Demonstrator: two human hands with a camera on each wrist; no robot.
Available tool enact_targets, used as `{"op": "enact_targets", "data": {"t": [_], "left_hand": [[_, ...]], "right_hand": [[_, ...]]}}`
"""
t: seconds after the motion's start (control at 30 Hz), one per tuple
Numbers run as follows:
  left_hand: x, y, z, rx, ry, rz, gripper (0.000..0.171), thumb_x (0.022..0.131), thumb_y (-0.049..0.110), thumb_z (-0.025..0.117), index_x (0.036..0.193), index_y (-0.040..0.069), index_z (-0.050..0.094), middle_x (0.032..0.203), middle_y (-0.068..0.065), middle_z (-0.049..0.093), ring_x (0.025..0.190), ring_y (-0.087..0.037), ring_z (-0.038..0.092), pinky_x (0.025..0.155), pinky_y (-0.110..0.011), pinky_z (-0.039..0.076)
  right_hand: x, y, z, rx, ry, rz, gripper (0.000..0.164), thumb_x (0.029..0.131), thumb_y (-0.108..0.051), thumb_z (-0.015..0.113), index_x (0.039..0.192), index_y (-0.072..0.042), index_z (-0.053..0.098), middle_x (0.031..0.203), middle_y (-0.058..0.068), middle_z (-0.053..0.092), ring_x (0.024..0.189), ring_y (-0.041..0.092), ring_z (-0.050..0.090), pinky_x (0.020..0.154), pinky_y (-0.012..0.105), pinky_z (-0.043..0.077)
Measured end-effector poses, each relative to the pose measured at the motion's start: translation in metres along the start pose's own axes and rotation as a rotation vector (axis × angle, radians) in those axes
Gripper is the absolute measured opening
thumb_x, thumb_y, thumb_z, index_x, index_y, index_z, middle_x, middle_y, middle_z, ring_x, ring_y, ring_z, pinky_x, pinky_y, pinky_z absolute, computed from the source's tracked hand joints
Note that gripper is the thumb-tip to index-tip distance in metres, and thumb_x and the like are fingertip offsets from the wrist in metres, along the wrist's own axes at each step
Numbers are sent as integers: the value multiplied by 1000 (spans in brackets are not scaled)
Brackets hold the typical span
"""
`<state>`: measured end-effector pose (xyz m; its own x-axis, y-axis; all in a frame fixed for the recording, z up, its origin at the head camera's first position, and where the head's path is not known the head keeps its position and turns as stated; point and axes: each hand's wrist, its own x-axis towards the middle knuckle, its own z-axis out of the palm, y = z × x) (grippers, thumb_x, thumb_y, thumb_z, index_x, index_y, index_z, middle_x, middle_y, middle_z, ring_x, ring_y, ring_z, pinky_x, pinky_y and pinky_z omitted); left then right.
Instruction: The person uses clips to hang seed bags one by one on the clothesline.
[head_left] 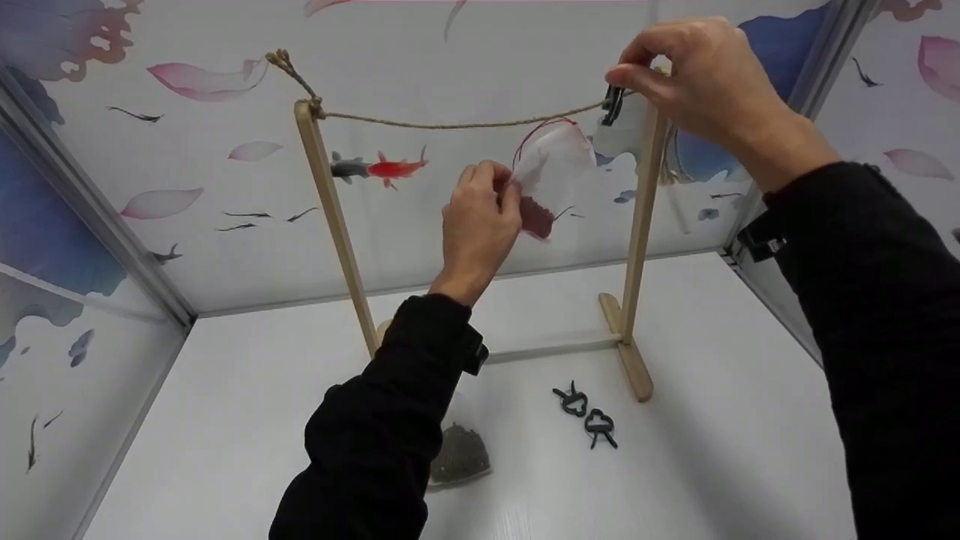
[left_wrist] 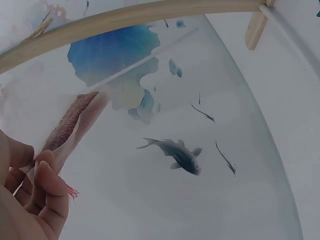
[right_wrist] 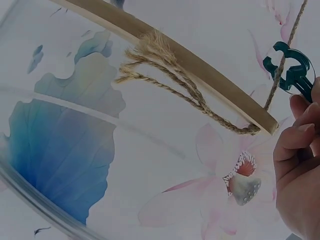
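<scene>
In the head view my left hand pinches the edge of a sheer white pouch with a dark red patch low on it and a red cord along its top. The pouch looks narrow and edge-on in the left wrist view, with a red tassel below the fingers. Up at the right end of the twine, my right hand pinches a dark green clip by its handles. From the right wrist, the clip's curved jaws overlap the twine.
The twine spans two wooden posts of a stand on a white table. Two more dark green clips, one upper and one lower, lie before the right foot. A pouch with dark olive contents lies beside my left sleeve.
</scene>
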<state>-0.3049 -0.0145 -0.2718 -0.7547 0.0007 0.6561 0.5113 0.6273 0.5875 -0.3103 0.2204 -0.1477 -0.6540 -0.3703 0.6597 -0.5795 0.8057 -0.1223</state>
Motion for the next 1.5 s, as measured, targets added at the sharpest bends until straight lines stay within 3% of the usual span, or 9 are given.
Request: {"op": "enact_targets", "data": {"t": [0.1,0.37,0.77,1.03,1.27,1.5], "left_hand": [[2,3,0,6,16,3,16,101,16,63,107,2,66,101,-9,63,91,-18,65,78,-32,55],[3,6,4,66,45,4,14,102,17,62,107,4,66,101,-8,63,90,-19,66,78,-34,56],[-1,8,9,6,44,55,13,102,15,62,106,3,65,102,-9,62,92,-18,65,79,-32,55],[-8,10,16,-41,23,51,14,103,17,62,107,4,65,102,-8,62,95,-17,66,81,-29,55],[-10,9,20,-30,17,43,14,103,18,62,105,5,64,101,-7,61,94,-18,65,80,-32,54],[-12,7,22,-8,-6,39,15,102,20,63,106,5,66,102,-8,63,92,-19,66,78,-35,54]], "right_hand": [[-1,-1,1,6,-46,32,38,104,-35,58,112,-2,74,104,15,68,91,27,54,83,29,48],[-3,-4,3,33,-81,64,35,102,-34,61,113,-3,74,101,17,66,85,23,47,70,11,37],[1,-11,10,40,-73,32,36,103,-34,61,113,-1,73,106,17,71,91,31,57,84,43,51],[-2,-16,17,63,-100,-26,35,102,-33,64,112,-1,73,104,16,72,90,30,61,85,43,52],[-4,-19,18,55,-278,48,52,101,-42,62,134,-2,57,116,18,61,95,33,55,94,52,51],[-4,-17,21,86,-250,13,56,104,-43,55,140,0,54,117,20,62,99,36,56,98,54,49]]}}
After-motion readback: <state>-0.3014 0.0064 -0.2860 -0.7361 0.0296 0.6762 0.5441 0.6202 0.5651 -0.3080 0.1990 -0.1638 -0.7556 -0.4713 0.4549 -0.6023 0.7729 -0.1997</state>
